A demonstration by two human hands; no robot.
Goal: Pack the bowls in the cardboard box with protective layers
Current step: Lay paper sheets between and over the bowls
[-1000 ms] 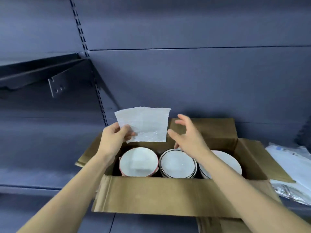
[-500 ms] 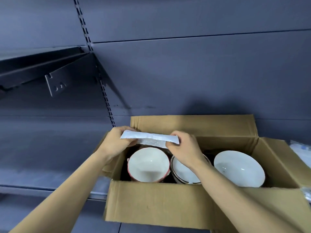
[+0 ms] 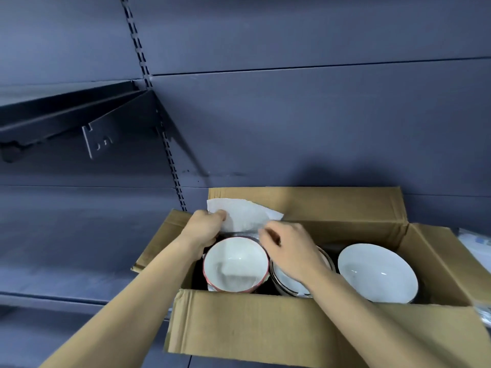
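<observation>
- Left hand [image 3: 204,229]: fingers curled over the top left corner of the white protective sheet [image 3: 244,216], gripping it; the thumb is hidden behind the sheet.
- Right hand [image 3: 289,251]: fingers curled at the sheet's lower right edge, but the fingertips are blurred, so I cannot tell whether they pinch it.
- The sheet stands tilted just beyond both hands, against the far wall of the cardboard box [image 3: 265,328]; its lower edge is hidden behind the hands.
- Red-rimmed bowl [image 3: 235,264]: inside the box, directly below the left hand, with a pale liner lying in it.
- Dark-rimmed bowl [image 3: 284,284]: under the right hand and wrist, mostly covered — only part of the near rim shows.
- Large white bowl [image 3: 377,272]: to the right of the right hand, its near rim cut off by the box's front wall.
- Plastic packaging [image 3: 478,243]: far right of the right hand, cut off by the frame edge.
- Shelf bracket [image 3: 101,139]: well up and left of the left hand.
</observation>
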